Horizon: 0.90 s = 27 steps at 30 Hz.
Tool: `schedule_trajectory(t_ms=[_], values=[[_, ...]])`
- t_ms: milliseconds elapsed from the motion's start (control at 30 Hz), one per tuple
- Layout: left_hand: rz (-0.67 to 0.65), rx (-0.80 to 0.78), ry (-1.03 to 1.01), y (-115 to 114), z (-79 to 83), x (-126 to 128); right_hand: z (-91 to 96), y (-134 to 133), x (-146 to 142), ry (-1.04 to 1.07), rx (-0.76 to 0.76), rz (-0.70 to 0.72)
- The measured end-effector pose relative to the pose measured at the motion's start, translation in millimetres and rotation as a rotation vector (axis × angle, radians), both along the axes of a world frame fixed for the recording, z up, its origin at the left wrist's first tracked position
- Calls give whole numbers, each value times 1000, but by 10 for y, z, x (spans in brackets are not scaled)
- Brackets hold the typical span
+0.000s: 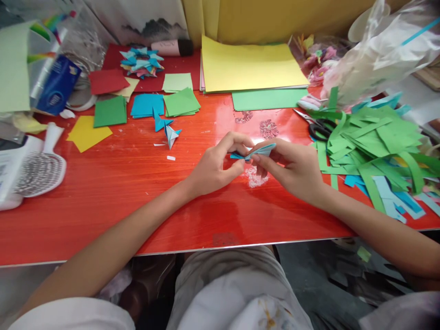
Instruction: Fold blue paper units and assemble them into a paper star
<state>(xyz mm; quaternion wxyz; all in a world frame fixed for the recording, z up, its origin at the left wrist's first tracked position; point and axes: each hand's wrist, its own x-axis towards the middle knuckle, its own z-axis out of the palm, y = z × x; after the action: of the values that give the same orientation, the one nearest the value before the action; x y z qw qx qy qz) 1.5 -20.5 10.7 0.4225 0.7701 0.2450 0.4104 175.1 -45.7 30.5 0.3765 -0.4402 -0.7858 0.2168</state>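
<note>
A small folded piece of blue paper (258, 151) is held between both hands just above the red table (137, 183). My left hand (216, 166) pinches its left end with thumb and fingers closed. My right hand (292, 168) pinches the right end, fingers pressed together on the fold. Two folded blue paper pieces (167, 128) lie on the table to the left of my hands.
Squares of green, blue, red and yellow paper (147, 104) lie at the back left. Large yellow sheets (250, 66) lie at the back. Black-handled scissors (318, 126) and a heap of green paper strips (374, 146) sit right. A white hairbrush (39, 167) lies left.
</note>
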Motion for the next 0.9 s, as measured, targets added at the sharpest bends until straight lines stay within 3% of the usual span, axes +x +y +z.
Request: schedule_trajectory(t_ms=[233, 367, 533, 700, 900], values=[[3, -5, 6, 3, -9, -3, -83, -21, 45, -254, 387, -66], [-19, -15, -12, 3, -7, -1, -116, 1, 97, -353, 496, -19], [-28, -9, -11, 5, -4, -5, -96, 35, 117, -321, 514, 73], [-1, 10, 0, 12, -25, -1, -116, 50, 131, -358, 538, 36], [75, 37, -1, 8, -30, 24, -74, 61, 114, -301, 419, -9]])
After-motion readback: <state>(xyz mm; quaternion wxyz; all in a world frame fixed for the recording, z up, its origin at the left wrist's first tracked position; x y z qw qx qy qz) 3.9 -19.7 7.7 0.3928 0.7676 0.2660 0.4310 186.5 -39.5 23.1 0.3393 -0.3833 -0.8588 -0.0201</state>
